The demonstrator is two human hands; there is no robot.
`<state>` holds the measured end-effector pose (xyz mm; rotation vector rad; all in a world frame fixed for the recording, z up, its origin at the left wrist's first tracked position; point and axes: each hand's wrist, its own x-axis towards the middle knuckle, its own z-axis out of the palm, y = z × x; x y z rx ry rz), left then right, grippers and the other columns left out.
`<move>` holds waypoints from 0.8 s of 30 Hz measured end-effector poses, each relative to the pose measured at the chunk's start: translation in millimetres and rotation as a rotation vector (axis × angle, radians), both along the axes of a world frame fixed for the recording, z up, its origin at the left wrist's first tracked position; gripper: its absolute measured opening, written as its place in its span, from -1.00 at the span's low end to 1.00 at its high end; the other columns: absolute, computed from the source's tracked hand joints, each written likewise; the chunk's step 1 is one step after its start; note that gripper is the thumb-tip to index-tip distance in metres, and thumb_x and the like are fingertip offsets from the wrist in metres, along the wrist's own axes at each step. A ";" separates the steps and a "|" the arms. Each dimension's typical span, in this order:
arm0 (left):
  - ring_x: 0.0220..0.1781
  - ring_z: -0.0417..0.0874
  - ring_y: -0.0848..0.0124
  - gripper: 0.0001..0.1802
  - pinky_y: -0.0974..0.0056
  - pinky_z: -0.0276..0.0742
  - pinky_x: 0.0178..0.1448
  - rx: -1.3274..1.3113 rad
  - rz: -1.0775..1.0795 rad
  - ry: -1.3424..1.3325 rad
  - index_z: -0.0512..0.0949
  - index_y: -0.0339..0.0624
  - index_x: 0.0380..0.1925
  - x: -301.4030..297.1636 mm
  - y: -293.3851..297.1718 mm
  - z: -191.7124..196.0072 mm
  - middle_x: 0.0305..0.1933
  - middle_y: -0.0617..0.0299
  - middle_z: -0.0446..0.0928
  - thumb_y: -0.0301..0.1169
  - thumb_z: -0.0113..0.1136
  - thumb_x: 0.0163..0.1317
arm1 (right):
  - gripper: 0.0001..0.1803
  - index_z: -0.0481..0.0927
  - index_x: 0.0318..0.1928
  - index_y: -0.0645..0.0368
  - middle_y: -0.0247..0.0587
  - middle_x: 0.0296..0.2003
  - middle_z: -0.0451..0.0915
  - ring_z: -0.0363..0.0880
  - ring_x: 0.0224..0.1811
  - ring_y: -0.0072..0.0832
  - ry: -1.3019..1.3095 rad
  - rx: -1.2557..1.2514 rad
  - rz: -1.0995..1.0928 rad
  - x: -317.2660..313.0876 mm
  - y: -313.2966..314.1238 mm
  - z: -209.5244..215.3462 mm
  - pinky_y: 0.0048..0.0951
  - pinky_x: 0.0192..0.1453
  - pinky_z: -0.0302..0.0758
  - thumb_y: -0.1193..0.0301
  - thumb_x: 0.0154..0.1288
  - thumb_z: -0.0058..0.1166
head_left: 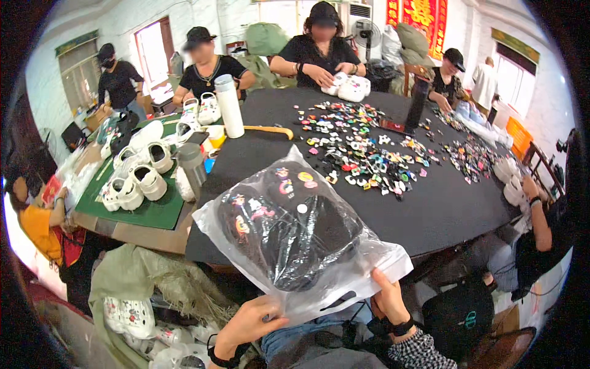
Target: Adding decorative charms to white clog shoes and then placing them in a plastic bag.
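Observation:
A clear plastic bag (384,255) lies in front of me, partly over the near edge of the black table. Inside it sits a pair of black clogs (283,224) with colourful charms on top. My left hand (255,318) pinches the bag's near left corner, fingers curled. At the near right side, my right hand (388,298) grips the bag's edge with the thumb on top; the other fingers are largely hidden underneath.
Loose charms (362,154) cover the middle of the black table (258,147). White clogs (147,181) stand on a green mat (163,215) at left, near a white bottle (230,107) and a wooden stick (267,130). An open sack (132,267) holds white clogs below. Several people work around.

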<state>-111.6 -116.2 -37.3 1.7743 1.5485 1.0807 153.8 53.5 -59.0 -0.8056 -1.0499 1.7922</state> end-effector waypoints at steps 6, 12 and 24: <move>-0.43 0.55 0.20 -0.78 0.22 0.47 -0.36 0.015 0.048 0.031 0.58 -0.22 -0.40 6.0 -1.3 -13.0 -0.36 0.10 0.47 -0.28 0.29 0.14 | -0.49 0.33 0.25 0.32 -0.16 0.15 0.45 0.41 0.19 -0.37 -0.063 0.031 -0.083 6.3 -5.0 2.5 -0.35 0.28 0.32 0.49 0.31 0.07; -0.43 0.55 0.21 -0.80 0.23 0.47 -0.34 0.154 0.052 0.002 0.55 -0.22 -0.39 5.8 2.2 -12.1 -0.37 0.11 0.45 -0.31 0.27 0.13 | -0.58 0.32 0.19 0.27 -0.23 0.07 0.37 0.31 0.14 -0.47 -0.372 0.551 -0.428 14.4 1.9 43.5 -0.45 0.23 0.22 0.41 0.37 -0.04; -0.41 0.50 0.12 -0.77 0.16 0.42 -0.33 0.107 0.056 -0.068 0.48 -0.25 -0.41 14.2 4.9 -12.8 -0.44 0.07 0.40 -0.31 0.26 0.15 | -0.47 0.55 0.03 0.05 -0.07 0.05 0.45 0.44 0.07 -0.12 -0.909 1.654 0.215 -62.1 -1.5 148.9 -0.25 0.00 0.54 0.50 -0.07 0.30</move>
